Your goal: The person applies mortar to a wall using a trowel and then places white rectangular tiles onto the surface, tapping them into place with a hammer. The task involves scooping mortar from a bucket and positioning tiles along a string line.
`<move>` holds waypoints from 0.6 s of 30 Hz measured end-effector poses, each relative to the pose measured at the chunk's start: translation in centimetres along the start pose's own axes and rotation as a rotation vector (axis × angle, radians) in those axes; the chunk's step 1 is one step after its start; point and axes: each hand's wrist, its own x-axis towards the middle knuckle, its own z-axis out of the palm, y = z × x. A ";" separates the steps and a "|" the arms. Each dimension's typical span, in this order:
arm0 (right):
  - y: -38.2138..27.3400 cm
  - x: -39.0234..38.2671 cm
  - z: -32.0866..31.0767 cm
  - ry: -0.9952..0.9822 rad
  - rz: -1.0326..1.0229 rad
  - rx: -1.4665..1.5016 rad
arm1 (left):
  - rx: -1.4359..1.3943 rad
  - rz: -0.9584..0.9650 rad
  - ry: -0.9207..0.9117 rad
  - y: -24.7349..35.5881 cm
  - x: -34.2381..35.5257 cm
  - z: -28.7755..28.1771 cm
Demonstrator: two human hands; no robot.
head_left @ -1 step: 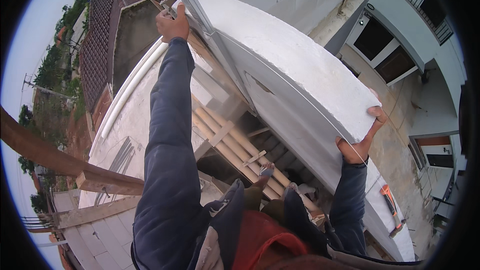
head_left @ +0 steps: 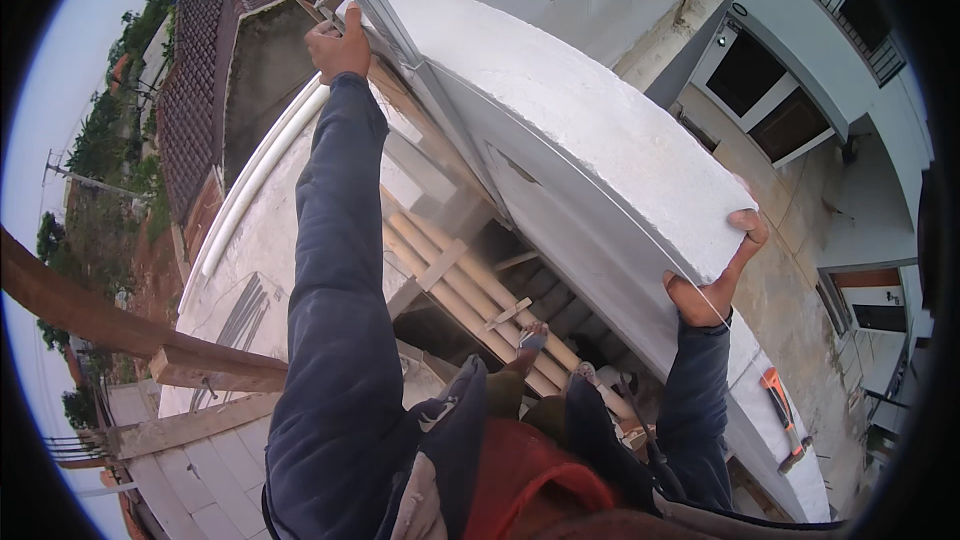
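Note:
I hold a large white block-like slab up in front of me with both hands. My left hand grips its far top corner, arm stretched out in a dark blue sleeve. At the near lower corner, my right hand grips the edge, fingers curled over it. The slab leans against a grey metal-edged panel that runs diagonally beneath it.
A wooden ladder slants down below me, with my feet on its rungs. Wooden beams lie at the left by a concrete roof slab. An orange tool rests on a ledge. Far below is a paved yard.

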 end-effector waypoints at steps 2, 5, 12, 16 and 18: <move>-0.2 0.0 1.7 0.011 -0.002 -0.002 | -0.076 -0.029 -0.052 -1.9 2.4 0.2; 1.1 0.5 1.8 0.009 -0.043 0.010 | -0.268 -0.036 -0.111 -1.3 4.1 1.6; 2.4 -0.9 0.5 -0.115 -0.016 -0.032 | -0.266 -0.064 -0.192 -3.4 6.7 1.8; 5.6 -4.9 0.4 -0.452 0.589 -0.145 | -0.356 -0.109 -0.195 -0.5 3.8 2.2; 4.5 -3.9 0.2 -0.600 0.743 -0.102 | -0.385 -0.122 -0.179 -0.6 2.8 2.0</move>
